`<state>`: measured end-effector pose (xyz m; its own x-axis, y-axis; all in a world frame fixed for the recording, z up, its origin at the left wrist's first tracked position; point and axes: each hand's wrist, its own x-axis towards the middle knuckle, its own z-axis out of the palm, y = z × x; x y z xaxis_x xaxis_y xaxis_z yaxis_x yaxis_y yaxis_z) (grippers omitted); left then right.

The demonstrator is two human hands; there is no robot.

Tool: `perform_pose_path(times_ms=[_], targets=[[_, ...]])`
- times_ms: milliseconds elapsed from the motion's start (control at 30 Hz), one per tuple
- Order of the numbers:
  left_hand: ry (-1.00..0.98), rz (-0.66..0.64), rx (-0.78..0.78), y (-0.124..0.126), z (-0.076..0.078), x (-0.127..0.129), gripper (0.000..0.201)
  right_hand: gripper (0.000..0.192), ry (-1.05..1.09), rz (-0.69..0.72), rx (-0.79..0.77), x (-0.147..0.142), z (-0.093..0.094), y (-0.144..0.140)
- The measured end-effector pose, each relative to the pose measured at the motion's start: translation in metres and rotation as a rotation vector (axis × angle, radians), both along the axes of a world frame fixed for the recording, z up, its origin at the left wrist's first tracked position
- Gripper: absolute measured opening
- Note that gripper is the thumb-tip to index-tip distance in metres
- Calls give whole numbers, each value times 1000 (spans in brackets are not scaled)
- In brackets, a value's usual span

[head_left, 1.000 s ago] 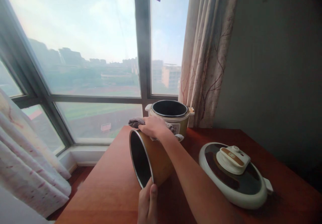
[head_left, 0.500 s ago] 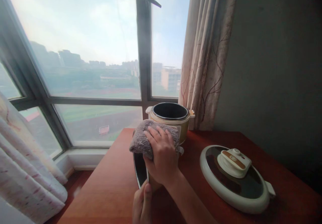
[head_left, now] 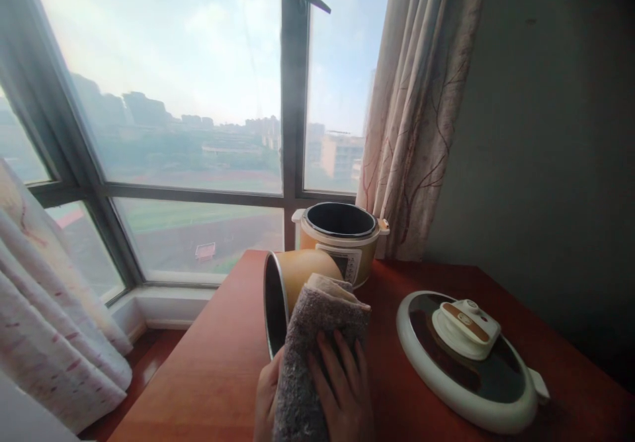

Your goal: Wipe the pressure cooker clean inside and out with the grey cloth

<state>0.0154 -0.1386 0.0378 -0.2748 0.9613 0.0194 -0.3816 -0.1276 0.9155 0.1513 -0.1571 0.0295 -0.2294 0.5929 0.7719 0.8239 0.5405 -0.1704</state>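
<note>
A gold-sided inner pot (head_left: 302,266) with a dark inside lies tipped over, its mouth facing left. My left hand (head_left: 268,389), closed on the near part of the pot's rim, is partly covered by a grey fluffy cloth (head_left: 317,336). My right hand (head_left: 342,382) has its fingers laid over the cloth, holding it against the near outer side of the pot. Right behind the pot stands the cooker body (head_left: 362,257), with a dark round opening, pale rim and front panel.
The cooker lid (head_left: 411,369) rests on the red-brown table (head_left: 198,376) at right, its handle part upward. A window (head_left: 198,98) lies beyond the table, with curtains (head_left: 411,118) at both sides and a dark wall (head_left: 536,131) to the right.
My right hand has moved the cloth down and toward me, from the pot's upper side to its near side. More of the pot's gold outside now shows. The view shifted slightly.
</note>
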Motion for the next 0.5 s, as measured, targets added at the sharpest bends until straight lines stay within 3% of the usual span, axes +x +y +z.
perform_pose_path(times_ms=[133,267,367,500], targets=[[64,-81,50,-3,9,2,49,69,83,-5,-111,-4,-29,-11],[93,-72,67,-2,10,3,50,75,115,-14,-151,-9,-38,-4],[156,-34,87,2,6,3,46,76,95,-15,-78,-11,-20,10],[245,44,81,1,-1,7,52,72,118,39,-90,-14,41,23]])
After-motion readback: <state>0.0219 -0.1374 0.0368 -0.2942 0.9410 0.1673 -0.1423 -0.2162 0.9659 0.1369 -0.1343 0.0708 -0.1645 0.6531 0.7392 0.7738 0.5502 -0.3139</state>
